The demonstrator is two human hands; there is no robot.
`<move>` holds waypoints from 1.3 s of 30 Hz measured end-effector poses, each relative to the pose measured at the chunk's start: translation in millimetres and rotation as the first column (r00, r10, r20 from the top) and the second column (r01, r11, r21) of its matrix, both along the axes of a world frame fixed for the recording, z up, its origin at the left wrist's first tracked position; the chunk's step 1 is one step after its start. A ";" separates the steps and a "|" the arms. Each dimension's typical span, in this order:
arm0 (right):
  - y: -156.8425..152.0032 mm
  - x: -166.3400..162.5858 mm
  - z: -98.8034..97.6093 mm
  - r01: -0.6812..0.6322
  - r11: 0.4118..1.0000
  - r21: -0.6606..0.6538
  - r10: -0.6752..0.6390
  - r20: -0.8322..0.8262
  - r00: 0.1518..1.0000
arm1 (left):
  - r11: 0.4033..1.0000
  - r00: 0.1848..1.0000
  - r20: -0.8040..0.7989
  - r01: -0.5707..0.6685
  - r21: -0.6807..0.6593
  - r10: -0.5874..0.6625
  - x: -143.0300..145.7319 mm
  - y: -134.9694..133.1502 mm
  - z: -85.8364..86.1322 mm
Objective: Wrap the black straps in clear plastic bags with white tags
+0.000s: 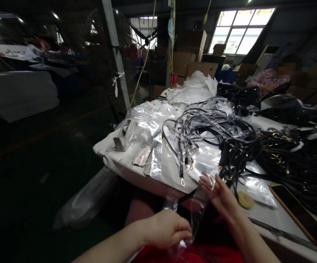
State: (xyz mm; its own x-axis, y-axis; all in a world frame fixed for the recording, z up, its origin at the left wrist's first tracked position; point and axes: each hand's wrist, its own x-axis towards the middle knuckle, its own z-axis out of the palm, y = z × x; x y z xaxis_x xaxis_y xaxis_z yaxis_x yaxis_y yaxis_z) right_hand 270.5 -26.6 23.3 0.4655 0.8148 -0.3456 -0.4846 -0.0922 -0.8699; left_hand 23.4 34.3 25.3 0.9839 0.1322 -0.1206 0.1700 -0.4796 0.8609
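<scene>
My left hand [169, 230] is closed over my lap, with clear plastic bunched in its fingers. From it a narrow clear plastic bag [198, 210] runs up towards my right hand [215, 191]. The fingers of that hand are stretched out, and a shiny bit of film lies against them. A black strap [187, 196] shows between the hands at the table edge; its ends are hidden. Just beyond, a black strap with a gold snap hook [182, 181] lies on the table beside a pile of film-wrapped straps [210, 124].
A phone [301, 213] and a yellow round roll [245, 200] lie at right, near a heap of black straps [290, 164]. Clear bags [150, 117] cover the table's left. A metal post [117, 54] stands behind; a person [270, 78] is at far right.
</scene>
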 end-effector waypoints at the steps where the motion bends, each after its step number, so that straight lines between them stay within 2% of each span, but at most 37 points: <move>1: 5.1 10.3 3.1 0.075 0.997 0.014 -0.075 0.005 0.997 | 0.994 0.996 -0.083 0.028 0.108 -0.019 -5.4 -0.8 -7.4; 2: 8.0 17.4 5.7 0.134 0.991 0.026 -0.134 0.022 0.991 | 0.975 0.985 -0.169 0.028 0.218 0.009 -8.9 -0.9 -14.8; 4: 7.0 20.7 9.1 0.170 0.985 0.037 -0.172 0.043 0.984 | 0.919 0.953 -0.262 -0.039 0.393 0.153 -9.7 1.1 -24.8; 6: -2.6 8.6 7.9 0.132 0.991 0.003 -0.132 0.069 0.989 | 0.889 0.941 -0.171 -0.201 0.411 0.292 -2.2 4.5 -23.6; 8: -18.0 -16.3 0.5 -0.002 0.998 -0.059 0.008 0.109 0.994 | 0.884 0.911 0.004 -0.400 0.242 0.412 13.1 7.7 -14.2; 10: -35.6 -47.4 -13.0 -0.181 0.978 -0.101 0.195 0.145 0.970 | 0.860 0.859 0.059 -0.505 -0.076 0.509 33.9 9.5 -4.8; 11: -44.2 -62.2 -21.1 -0.272 0.956 -0.111 0.287 0.161 0.944 | 0.824 0.852 0.017 -0.500 -0.265 0.522 45.1 9.8 -2.2; 12: -52.1 -75.0 -29.2 -0.355 0.927 -0.120 0.372 0.176 0.912 | 0.754 0.855 -0.049 -0.481 -0.447 0.517 55.7 9.6 -1.1; 13: -58.9 -84.7 -36.3 -0.425 0.895 -0.135 0.444 0.188 0.876 | 0.657 0.857 -0.112 -0.464 -0.594 0.504 65.0 9.0 -1.3; 14: -64.2 -90.6 -41.5 -0.482 0.863 -0.150 0.503 0.192 0.842 | 0.557 0.851 -0.157 -0.457 -0.694 0.502 72.3 8.0 -2.3; 15: -67.9 -92.3 -44.1 -0.523 0.840 -0.145 0.542 0.184 0.820 | 0.482 0.837 -0.180 -0.457 -0.747 0.516 77.0 6.6 -3.6; 16: -69.7 -90.0 -43.9 -0.540 0.834 -0.110 0.551 0.162 0.818 | 0.446 0.825 -0.179 -0.457 -0.770 0.536 78.8 4.7 -4.8; 17: -69.5 -84.1 -40.9 -0.530 0.846 -0.049 0.532 0.122 0.838 | 0.448 0.822 -0.157 -0.446 -0.775 0.547 77.5 2.5 -5.6; 18: -67.5 -75.7 -35.9 -0.490 0.871 0.018 0.489 0.062 0.870 | 0.479 0.841 -0.129 -0.418 -0.772 0.526 73.5 0.0 -6.1; 20: -58.9 -55.0 -23.4 -0.366 0.925 0.100 0.373 -0.063 0.926 | 0.566 0.909 -0.105 -0.337 -0.752 0.402 59.1 -5.1 -7.4; 22: -46.6 -35.9 -13.9 -0.253 0.964 0.083 0.262 -0.128 0.956 | 0.679 0.957 -0.131 -0.277 -0.679 0.259 40.6 -8.9 -11.9; 25: -29.9 -20.7 -10.5 -0.081 0.997 -0.007 0.081 -0.034 0.996 | 0.885 0.963 -0.223 -0.233 -0.402 0.152 15.0 -9.1 -26.7; 26: -26.6 -19.5 -11.1 -0.030 0.999 -0.029 0.030 0.009 0.999 | 0.928 0.954 -0.264 -0.219 -0.303 0.139 8.8 -7.5 -32.4; 28: -24.4 -22.0 -12.2 0.020 0.998 -0.052 -0.015 0.079 0.997 | 0.963 0.938 -0.305 -0.220 -0.156 0.165 1.8 -2.5 -41.1; 30: -27.6 -29.3 -12.5 -0.013 0.998 -0.058 0.022 0.163 0.986 | 0.954 0.934 -0.231 -0.293 -0.060 0.272 3.4 2.7 -43.1; 32: -34.1 -39.6 -12.7 -0.082 0.994 -0.072 0.099 0.280 0.955 | 0.904 0.904 -0.075 -0.424 -0.056 0.420 13.4 5.6 -38.0; 34: -41.7 -50.5 -14.0 -0.177 0.980 -0.093 0.200 0.397 0.896 | 0.830 0.850 0.020 -0.510 -0.228 0.527 28.8 5.3 -28.7; 36: -48.8 -58.5 -15.8 -0.265 0.956 -0.129 0.294 0.489 0.822 | 0.736 0.805 0.041 -0.520 -0.433 0.592 44.2 2.6 -18.8; 38: -54.6 -60.3 -16.3 -0.307 0.939 -0.153 0.340 0.539 0.771 | 0.676 0.764 0.066 -0.523 -0.519 0.642 54.8 -0.3 -10.7; 39: -56.9 -58.6 -15.4 -0.300 0.942 -0.147 0.330 0.547 0.769 | 0.671 0.750 0.087 -0.526 -0.522 0.656 57.3 -1.2 -7.8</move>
